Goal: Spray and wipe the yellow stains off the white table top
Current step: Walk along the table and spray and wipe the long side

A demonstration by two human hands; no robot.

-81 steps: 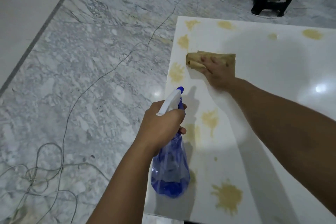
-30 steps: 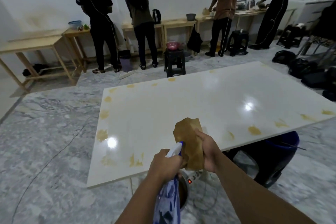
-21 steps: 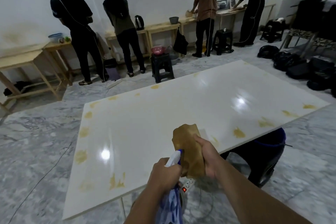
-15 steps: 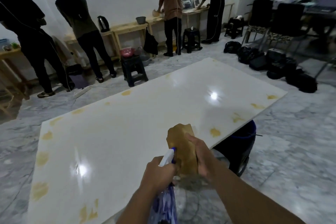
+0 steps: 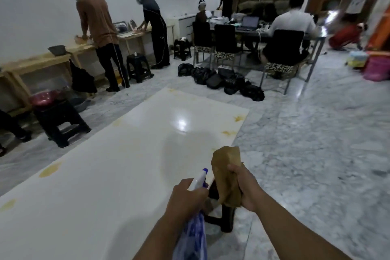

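From the head camera, both forearms reach forward and low in the frame. The left hand is wrapped round the neck of a blue spray bottle, its white nozzle with a blue tip poking out above the knuckles and aimed forward; the translucent blue body hangs below the hand. Just to its right, the right hand grips a crumpled tan cloth, fingers curled round its lower half while the upper part stands up above the fist. The two hands sit close together, the cloth between them, and neither touches the table.

The white table top stretches ahead of and to the left of both hands, its near right edge passing under the left hand. Yellow stains dot its borders: a yellow stain well to the left of the left hand, another faint one nearer the left frame edge, and a second yellow stain with a smaller smear below it on the far right edge, ahead of the cloth. A bright light reflection lies on the surface beyond the hands.

Below the hands, a dark stool stands on the marble floor under the table's edge. Farther ahead, people work at wooden benches along the wall, and others sit at a desk with laptops.
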